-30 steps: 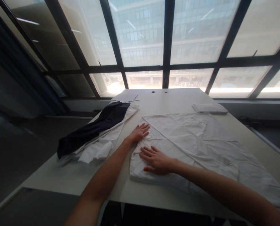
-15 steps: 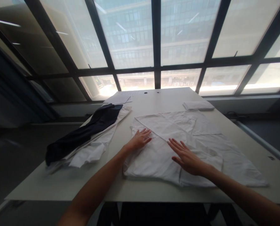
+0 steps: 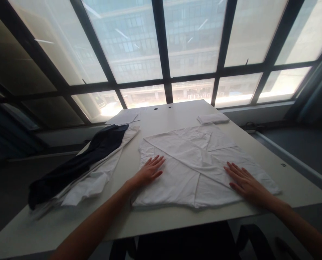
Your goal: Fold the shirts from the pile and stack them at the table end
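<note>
A white garment (image 3: 177, 184), perhaps a shirt, lies spread on the white table (image 3: 174, 119) with parts of it folded across its middle. My left hand (image 3: 149, 170) rests flat on its left side, fingers spread. Toward the right side of the cloth, my right hand (image 3: 244, 182) lies palm down with the fingers stretched out. Neither hand grips the fabric. Creases and a diagonal folded edge run across the garment between the two hands.
Dark navy clothing (image 3: 95, 151) and white clothing (image 3: 89, 187) lie in a pile along the table's left edge. A folded white cloth (image 3: 213, 118) sits at the back right. Paper sheets (image 3: 123, 118) are at the back left. A chair (image 3: 188, 242) stands at the front edge.
My right hand has slid rightward across the garment, away from my left hand, which stays on the left side. The camera view has turned slightly right.
</note>
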### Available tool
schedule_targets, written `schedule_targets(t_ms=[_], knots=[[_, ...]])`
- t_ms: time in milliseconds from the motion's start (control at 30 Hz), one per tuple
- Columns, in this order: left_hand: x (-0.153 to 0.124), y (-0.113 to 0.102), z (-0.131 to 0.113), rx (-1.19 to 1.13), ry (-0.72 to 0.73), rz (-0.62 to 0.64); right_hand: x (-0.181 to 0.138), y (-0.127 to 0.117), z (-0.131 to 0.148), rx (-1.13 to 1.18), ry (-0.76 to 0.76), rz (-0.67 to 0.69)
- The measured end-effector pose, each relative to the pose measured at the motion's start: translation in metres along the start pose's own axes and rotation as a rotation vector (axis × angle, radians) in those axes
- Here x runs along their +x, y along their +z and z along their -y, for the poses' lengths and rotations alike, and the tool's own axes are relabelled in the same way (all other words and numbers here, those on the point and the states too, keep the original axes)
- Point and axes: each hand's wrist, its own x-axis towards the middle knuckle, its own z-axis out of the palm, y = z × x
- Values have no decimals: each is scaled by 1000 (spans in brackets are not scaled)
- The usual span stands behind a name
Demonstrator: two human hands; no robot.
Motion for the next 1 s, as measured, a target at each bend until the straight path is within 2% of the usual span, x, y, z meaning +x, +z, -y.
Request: schedule_targets(t_ms=[200, 300, 367, 567, 767, 867, 1000], knots=[[-69, -17, -34, -97, 218, 66, -37, -14, -31, 17, -78, -23], [-95, -14, -42, -68, 265, 65, -57, -22, -50, 19, -105, -32], [-105, -10, -41, -39, 279, 16, -66, -27, -60, 27, -113, -66], [-111, -3, -39, -12, 378, -186, -78, -34, -77, 14, -132, -116], [-108, -14, -50, 7, 391, -229, -80, -32, -87, -90, -77, -173], [-108, -15, -51, -3, 391, -227, -77, -35, -91, 12, -37, -231], [-111, -10, -46, -86, 368, -277, -68, -45, -89, 288, 34, -376]])
